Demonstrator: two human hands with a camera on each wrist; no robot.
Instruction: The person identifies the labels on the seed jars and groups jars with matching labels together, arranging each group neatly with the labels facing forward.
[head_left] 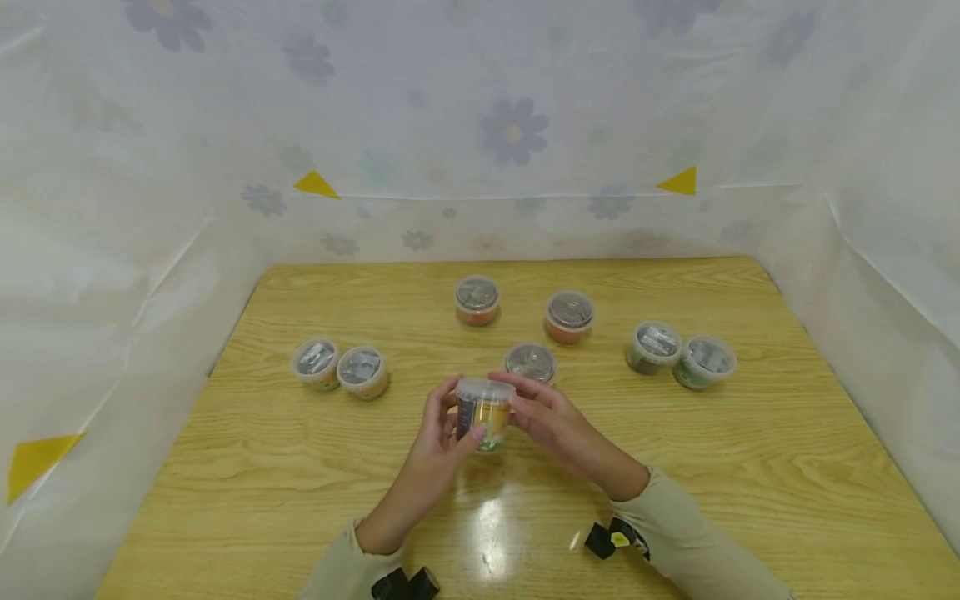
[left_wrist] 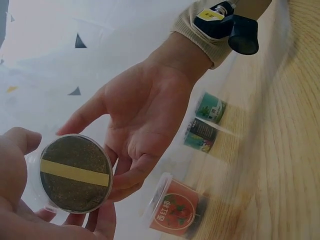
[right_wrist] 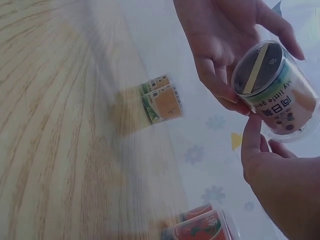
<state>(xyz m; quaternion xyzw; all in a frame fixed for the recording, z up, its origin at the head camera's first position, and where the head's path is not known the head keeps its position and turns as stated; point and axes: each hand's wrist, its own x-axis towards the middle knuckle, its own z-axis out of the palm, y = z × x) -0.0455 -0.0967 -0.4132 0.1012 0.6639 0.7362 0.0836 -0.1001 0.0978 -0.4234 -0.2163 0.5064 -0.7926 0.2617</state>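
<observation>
My left hand (head_left: 438, 442) holds a clear plastic cup (head_left: 491, 425) above the table, thumb on its front. The cup's printed label (right_wrist: 282, 102) reads "My little gar…" with Chinese characters, and a yellow strip (left_wrist: 75, 172) crosses its dark base. From the other side my right hand (head_left: 562, 429) grips the cup near its lid (head_left: 486, 389), thumb and fingers at the rim. Just behind stands a lidded cup (head_left: 531, 362), partly hidden by the hands. In the left wrist view a red-labelled tomato cup (left_wrist: 175, 207) is visible.
Two orange-labelled cups (head_left: 362, 372) stand at the left of the wooden table (head_left: 300, 483). Further back are two red cups (head_left: 477, 300), (head_left: 570, 317). At the right, two green or dark cups (head_left: 703, 362) stand side by side. A pale flowered sheet (head_left: 420, 108) surrounds the table.
</observation>
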